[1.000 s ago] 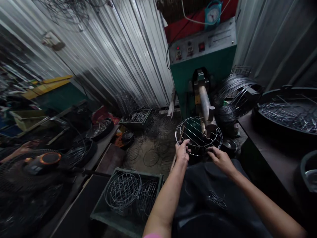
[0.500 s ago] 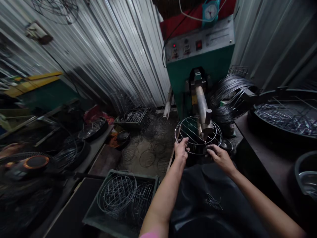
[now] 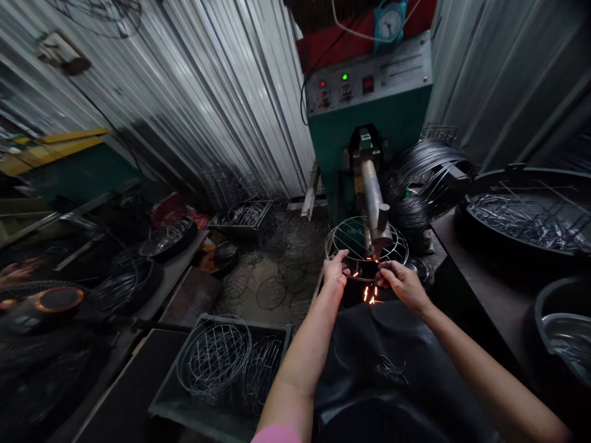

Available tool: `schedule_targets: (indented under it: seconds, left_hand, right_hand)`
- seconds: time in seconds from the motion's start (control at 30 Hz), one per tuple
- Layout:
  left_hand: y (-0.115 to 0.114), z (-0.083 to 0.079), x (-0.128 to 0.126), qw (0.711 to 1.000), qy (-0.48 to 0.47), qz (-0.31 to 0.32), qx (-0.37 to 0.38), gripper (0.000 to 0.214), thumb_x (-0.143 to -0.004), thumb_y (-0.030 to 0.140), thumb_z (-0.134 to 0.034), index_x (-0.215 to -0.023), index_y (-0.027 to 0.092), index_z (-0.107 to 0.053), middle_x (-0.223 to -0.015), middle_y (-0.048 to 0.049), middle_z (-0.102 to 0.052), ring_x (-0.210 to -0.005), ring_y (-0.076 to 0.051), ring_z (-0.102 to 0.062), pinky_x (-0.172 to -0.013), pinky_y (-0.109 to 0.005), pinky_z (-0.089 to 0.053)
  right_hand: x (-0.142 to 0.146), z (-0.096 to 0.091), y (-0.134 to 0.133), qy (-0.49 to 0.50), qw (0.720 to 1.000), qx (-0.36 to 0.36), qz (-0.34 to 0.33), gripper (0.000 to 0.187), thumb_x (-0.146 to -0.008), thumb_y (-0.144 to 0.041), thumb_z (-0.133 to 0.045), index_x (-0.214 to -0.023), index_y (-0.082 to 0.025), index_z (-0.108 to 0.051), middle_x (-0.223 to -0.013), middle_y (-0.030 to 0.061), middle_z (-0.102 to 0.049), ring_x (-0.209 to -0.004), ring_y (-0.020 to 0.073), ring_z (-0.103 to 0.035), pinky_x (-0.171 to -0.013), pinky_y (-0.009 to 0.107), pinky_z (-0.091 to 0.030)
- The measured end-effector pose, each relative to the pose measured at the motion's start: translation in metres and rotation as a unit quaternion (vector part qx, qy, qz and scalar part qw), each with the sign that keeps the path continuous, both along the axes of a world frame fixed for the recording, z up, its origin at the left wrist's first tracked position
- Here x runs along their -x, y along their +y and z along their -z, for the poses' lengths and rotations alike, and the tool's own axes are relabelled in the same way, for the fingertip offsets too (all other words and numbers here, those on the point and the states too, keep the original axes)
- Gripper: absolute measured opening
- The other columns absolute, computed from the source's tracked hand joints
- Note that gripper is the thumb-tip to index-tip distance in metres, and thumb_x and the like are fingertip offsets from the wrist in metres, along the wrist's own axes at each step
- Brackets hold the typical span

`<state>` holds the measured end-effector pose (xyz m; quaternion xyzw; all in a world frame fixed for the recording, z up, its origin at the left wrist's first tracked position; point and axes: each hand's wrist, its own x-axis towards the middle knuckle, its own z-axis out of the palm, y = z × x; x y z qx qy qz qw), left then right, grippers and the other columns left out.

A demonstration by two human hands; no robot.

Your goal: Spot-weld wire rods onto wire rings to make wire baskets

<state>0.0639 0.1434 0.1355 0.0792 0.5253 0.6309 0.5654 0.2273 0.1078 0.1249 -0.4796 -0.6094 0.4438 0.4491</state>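
Under the electrode tip of a spot welder [image 3: 373, 197] is a round wire rack [image 3: 329, 237], two rings with thin bars across. My left hand [image 3: 335, 271] is closed on the rack's near left rim. Thumb and fingers of my right hand [image 3: 402, 284] pinch a small piece of wire at the near right rim, mostly hidden by the fingers. Orange sparks [image 3: 369, 294] fly below the tip, between my hands. Several short curved wires [image 3: 391, 369] lie on the black apron [image 3: 355, 344] over my lap.
A green crate [image 3: 161, 394] of round wire racks stands at lower left. On the right bench are a large black pan [image 3: 489, 237] of wire pieces and another tub [image 3: 535, 326]. A wire coil [image 3: 427, 166] sits beside the machine. At far left a blurred hand [image 3: 18, 274] shows.
Sparks have appeared at the electrode tip, and a green light has come on beside the red one on the machine panel. Both hands keep their grip; the view has shifted slightly.
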Motion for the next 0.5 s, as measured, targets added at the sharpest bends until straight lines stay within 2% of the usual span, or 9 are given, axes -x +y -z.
schedule_targets:
  seconds: [0.1, 0.2, 0.33, 0.43, 0.5]
  left_hand:
    - [-0.001, 0.001, -0.001, 1.000, 0.006, 0.001, -0.005, 0.045, -0.045, 0.022, -0.079, -0.066, 0.018, -0.039, -0.052, 0.0107, -0.033, -0.038, 0.000, -0.025, -0.035, -0.015, -0.015]
    - [-0.001, 0.001, -0.002, 1.000, 0.013, -0.017, 0.006, 0.044, -0.047, 0.021, -0.078, -0.066, 0.018, -0.039, -0.050, 0.0117, -0.029, -0.037, -0.001, -0.023, -0.034, -0.016, -0.015]
    - [-0.003, 0.002, -0.004, 0.999, 0.015, -0.031, 0.005, 0.041, -0.049, 0.020, -0.076, -0.066, 0.019, -0.039, -0.049, 0.0116, -0.028, -0.037, -0.001, -0.023, -0.034, -0.016, -0.016]
    - [-0.007, 0.002, -0.006, 0.999, 0.010, -0.041, 0.006, 0.040, -0.050, 0.021, -0.075, -0.066, 0.018, -0.039, -0.049, 0.0111, -0.030, -0.037, -0.002, -0.025, -0.034, -0.016, -0.016]
    - [-0.010, 0.002, -0.007, 0.999, 0.002, -0.042, -0.001, 0.040, -0.050, 0.021, -0.075, -0.065, 0.018, -0.039, -0.049, 0.0111, -0.030, -0.037, -0.002, -0.025, -0.034, -0.016, -0.016]
  right_hand:
    - [0.000, 0.001, -0.007, 0.031, 0.999, 0.006, 0.027, 0.044, -0.074, -0.057, -0.058, -0.090, -0.017, -0.061, -0.076, 0.0063, -0.066, -0.062, 0.0186, -0.064, -0.060, 0.030, -0.052]
    - [-0.011, 0.011, -0.020, 0.058, 0.994, 0.009, 0.092, 0.046, -0.073, -0.054, -0.061, -0.097, -0.016, -0.064, -0.078, 0.0069, -0.067, -0.066, 0.0201, -0.064, -0.064, 0.032, -0.052]
    - [-0.049, 0.049, -0.044, 0.065, 0.983, 0.079, 0.154, 0.049, -0.068, -0.053, -0.064, -0.097, -0.013, -0.066, -0.075, 0.0073, -0.067, -0.061, 0.0198, -0.062, -0.058, 0.031, -0.052]
    - [-0.080, 0.083, -0.067, 0.037, 0.976, 0.135, 0.167, 0.051, -0.063, -0.053, -0.066, -0.095, -0.013, -0.067, -0.067, 0.0056, -0.065, -0.056, 0.0194, -0.061, -0.053, 0.031, -0.051]
    - [-0.091, 0.094, -0.082, 0.021, 0.974, 0.151, 0.166, 0.051, -0.063, -0.055, -0.066, -0.093, -0.014, -0.066, -0.063, 0.0042, -0.063, -0.051, 0.0186, -0.059, -0.049, 0.030, -0.050]
